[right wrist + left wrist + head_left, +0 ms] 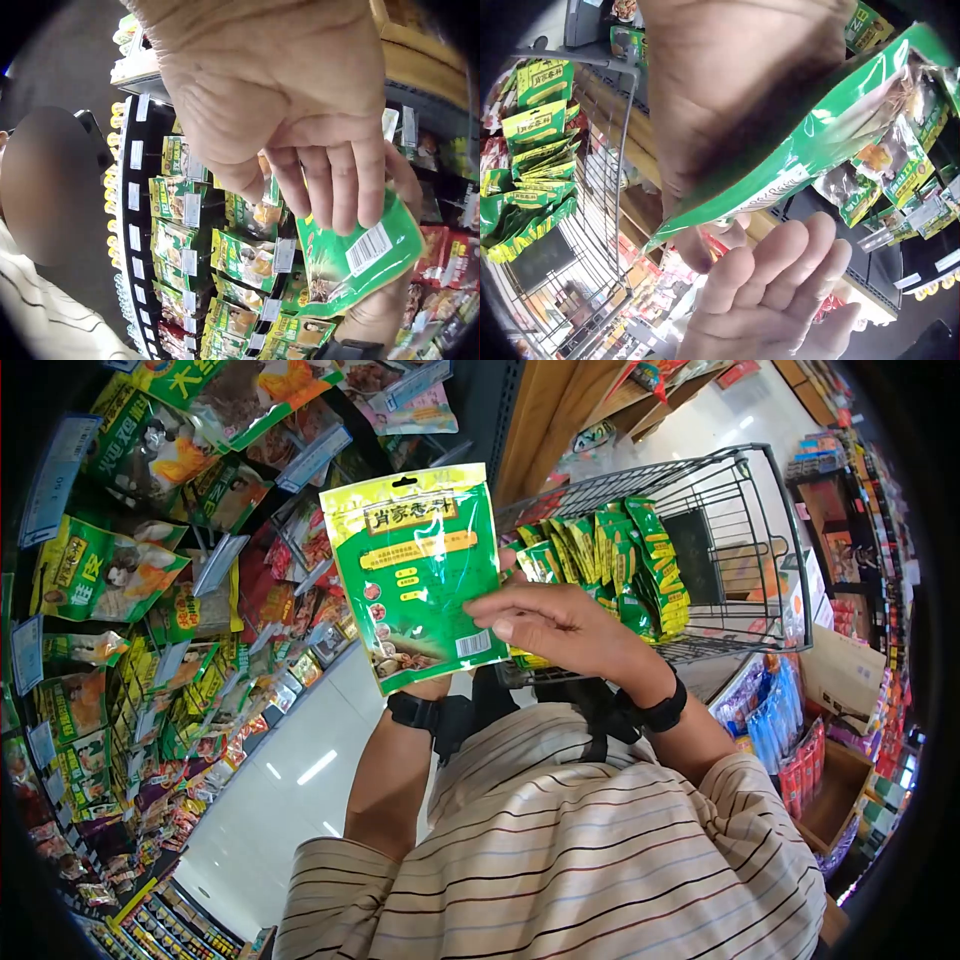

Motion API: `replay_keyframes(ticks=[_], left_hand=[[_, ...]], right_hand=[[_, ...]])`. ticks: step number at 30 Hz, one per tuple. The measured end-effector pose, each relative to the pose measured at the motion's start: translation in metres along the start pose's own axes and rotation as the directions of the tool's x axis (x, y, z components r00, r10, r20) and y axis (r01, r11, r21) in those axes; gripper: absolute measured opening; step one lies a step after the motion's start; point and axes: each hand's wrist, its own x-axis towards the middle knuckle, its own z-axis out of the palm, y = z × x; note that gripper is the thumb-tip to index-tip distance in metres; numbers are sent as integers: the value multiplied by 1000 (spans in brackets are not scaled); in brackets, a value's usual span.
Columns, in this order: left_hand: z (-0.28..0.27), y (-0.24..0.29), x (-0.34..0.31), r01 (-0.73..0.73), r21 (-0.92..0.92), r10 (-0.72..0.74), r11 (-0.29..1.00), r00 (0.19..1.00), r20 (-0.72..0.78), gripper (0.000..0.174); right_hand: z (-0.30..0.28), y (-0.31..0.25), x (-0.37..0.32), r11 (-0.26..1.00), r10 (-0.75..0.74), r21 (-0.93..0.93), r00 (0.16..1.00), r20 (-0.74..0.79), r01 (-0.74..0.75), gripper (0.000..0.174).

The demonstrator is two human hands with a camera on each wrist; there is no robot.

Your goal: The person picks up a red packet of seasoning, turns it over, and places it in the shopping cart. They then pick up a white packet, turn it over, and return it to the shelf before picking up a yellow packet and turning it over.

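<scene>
A green and yellow packet point(415, 625) stands upright in front of the striped shirt, its printed back and barcode facing the head view. My left hand point(430, 687) grips it from behind, with fingertips showing at the right edge; the packet hides most of this hand. In the left wrist view, the left hand point(742, 90) lies against the packet point(832, 124). My right hand point(560, 625) has its fingers extended at the packet's lower right side, near the barcode. From the right wrist view, those straight fingers of the right hand point(277, 97) overlap the packet point(356, 274); contact is unclear.
A wire shopping cart point(750, 457) beyond the right hand holds many green and yellow packets point(610, 555). Hanging packets point(110, 575) and price tags line the shelves at left. A cardboard box point(842, 670) is at right. Another person point(52, 300) appears in the right wrist view.
</scene>
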Motion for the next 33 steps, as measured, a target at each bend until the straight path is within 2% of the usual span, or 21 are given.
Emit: replay_keyframes(ticks=[2,6,10,13,16,18,21,23,26,29,32,33], left_hand=[[-6,4,2,28,-64,-24,998,998,57,70],[-1,5,-4,-11,-146,5,989,999,-42,71],[-5,5,-1,-113,98,122,989,988,-92,76],[7,0,0,-183,290,234,939,961,-149,79],[11,4,-6,-189,241,231,952,959,-163,76],[16,8,-19,-147,426,253,893,946,-204,72],[13,13,-28,50,498,166,866,910,-380,64],[5,11,-18,95,468,211,879,801,-560,50],[-49,11,-22,122,602,268,789,814,-516,45],[-60,11,-28,99,647,356,756,767,-534,40],[-71,19,-29,107,675,408,730,724,-556,40],[-70,23,-29,127,693,427,709,705,-566,41]], right_hand=[[2,-2,3,1000,14,-15,1000,17,-14,27],[-2,2,9,999,17,-45,998,65,-14,28],[-4,6,15,996,68,48,997,44,-70,26],[-6,12,18,997,59,55,998,38,-61,26],[-5,17,24,990,92,102,994,62,-99,28],[-4,20,29,990,90,102,994,63,-96,32],[-4,23,39,968,142,196,987,77,-155,40],[-5,29,46,936,209,268,973,99,-228,51],[-1,35,52,941,202,259,975,88,-219,58],[4,55,59,954,212,180,965,152,-238,64],[10,52,63,923,203,298,966,163,-244,68],[11,56,65,938,190,273,976,110,-214,66]])
